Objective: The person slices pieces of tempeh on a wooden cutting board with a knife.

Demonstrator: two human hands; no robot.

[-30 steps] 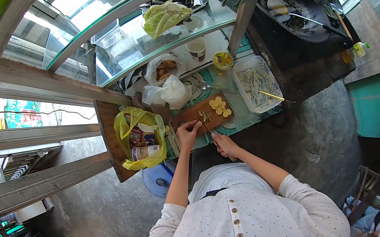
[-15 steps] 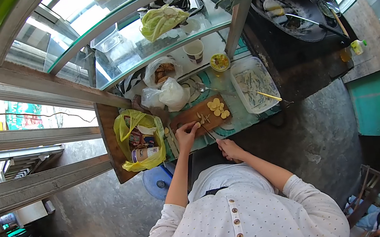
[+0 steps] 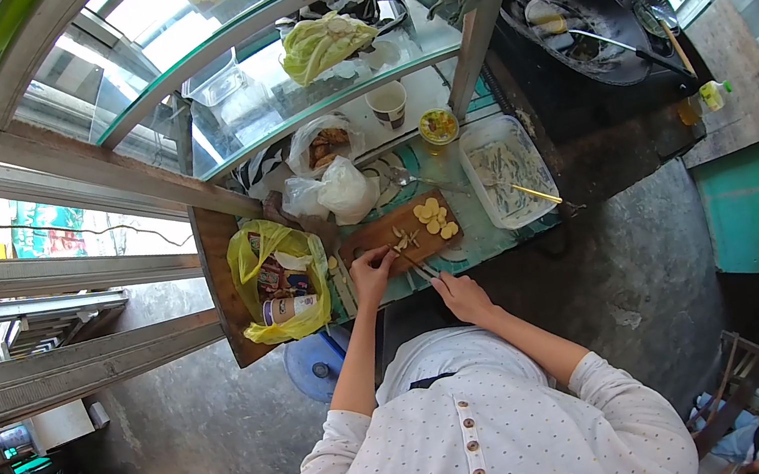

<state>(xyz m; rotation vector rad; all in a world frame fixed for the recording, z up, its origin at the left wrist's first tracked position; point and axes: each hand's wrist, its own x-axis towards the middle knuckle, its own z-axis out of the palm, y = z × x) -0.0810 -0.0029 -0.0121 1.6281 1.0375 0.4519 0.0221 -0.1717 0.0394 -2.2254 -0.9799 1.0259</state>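
My left hand point(image 3: 372, 275) is closed at the near left edge of the wooden board point(image 3: 374, 235), its fingertips pinched at a small pale piece. In my closed right hand point(image 3: 462, 295) is a knife point(image 3: 419, 265), its blade slanting up and left onto the board, close to the left fingertips. Pale yellow round slices point(image 3: 435, 216) lie on the board's right part. Thin peelings or slivers point(image 3: 402, 236) lie near its middle.
A yellow plastic bag point(image 3: 281, 280) of packets and a cup stands left. White bags point(image 3: 348, 190) and a spoon lie behind the board. A clear tub point(image 3: 509, 170) with a yellow-handled utensil stands right. Further right, a wok point(image 3: 580, 19) holds a ladle; a glass cabinet point(image 3: 315, 101) rises behind.
My right hand has turned slightly and shifted a little, and the knife with it. My left hand stays in nearly the same place.
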